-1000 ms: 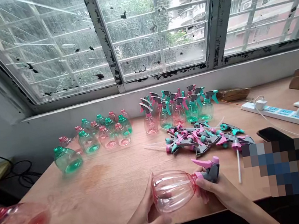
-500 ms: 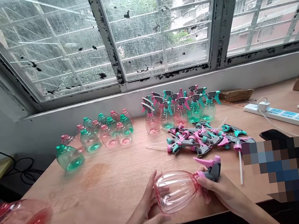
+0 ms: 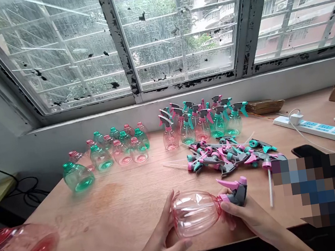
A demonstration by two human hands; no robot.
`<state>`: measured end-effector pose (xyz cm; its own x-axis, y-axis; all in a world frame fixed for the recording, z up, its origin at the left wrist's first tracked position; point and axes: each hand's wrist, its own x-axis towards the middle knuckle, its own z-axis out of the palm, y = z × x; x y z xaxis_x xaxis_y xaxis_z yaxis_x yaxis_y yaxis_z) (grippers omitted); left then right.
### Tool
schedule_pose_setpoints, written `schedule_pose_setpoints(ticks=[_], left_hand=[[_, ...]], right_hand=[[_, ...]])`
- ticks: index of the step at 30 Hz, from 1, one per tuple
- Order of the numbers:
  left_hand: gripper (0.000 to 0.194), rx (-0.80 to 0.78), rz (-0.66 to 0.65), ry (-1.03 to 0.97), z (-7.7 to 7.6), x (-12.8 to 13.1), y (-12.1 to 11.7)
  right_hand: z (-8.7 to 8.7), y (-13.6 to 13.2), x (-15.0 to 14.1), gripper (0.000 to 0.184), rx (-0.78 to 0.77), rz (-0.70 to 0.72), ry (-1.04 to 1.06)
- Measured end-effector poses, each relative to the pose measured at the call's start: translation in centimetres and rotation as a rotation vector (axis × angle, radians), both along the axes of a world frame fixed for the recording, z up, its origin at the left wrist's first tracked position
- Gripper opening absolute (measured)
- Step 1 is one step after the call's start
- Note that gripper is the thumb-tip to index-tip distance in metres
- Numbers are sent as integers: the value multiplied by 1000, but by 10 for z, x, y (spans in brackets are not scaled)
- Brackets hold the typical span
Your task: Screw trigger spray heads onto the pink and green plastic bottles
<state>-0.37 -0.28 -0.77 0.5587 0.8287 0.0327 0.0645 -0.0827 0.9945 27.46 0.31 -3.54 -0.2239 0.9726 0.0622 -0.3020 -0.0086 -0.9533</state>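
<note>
Loosely curled, the left hand (image 3: pixel 161 245) cups the pink bottle (image 3: pixel 196 213); the right hand (image 3: pixel 247 214) grips its sprayer (image 3: pixel 238 194), fingers (image 3: pixel 230 221) partly hidden.

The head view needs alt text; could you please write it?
The left hand cups a pink bottle's base while the right hand holds its spray head. Beyond are loose spray heads, headless bottles and assembled sprayers.

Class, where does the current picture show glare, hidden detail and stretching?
In the head view, daylight bleaches parts of the window; same head view, bright highlights streak the held bottle; head view, coarse mosaic blocks hide detail lower right; head view, the far-left bottle looks stretched, possibly lens distortion.
</note>
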Motion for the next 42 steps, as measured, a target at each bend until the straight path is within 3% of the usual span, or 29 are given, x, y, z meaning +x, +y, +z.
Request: schedule_pose_setpoints(ticks=[5, 10, 16, 21, 31, 35, 42], left_hand=[[98, 21, -25, 29, -2, -2, 2], [87, -58, -38, -52, -2, -2, 2], [88, 17, 29, -7, 1, 2, -1], [95, -13, 16, -30, 0, 2, 1], [88, -6, 34, -10, -1, 2, -1], [98, -2, 27, -36, -2, 2, 0], [87, -29, -10, -50, -2, 0, 2]], right_hand=[[1, 0, 0, 35, 1, 6, -13], [1, -1, 1, 32, -7, 13, -14], [4, -1, 0, 36, -19, 16, -23], [3, 0, 1, 38, 0, 15, -89], [4, 0, 1, 39, 5, 26, -91], [4, 0, 1, 41, 13, 14, -121], [0, -1, 3, 36, -9, 8, -122]])
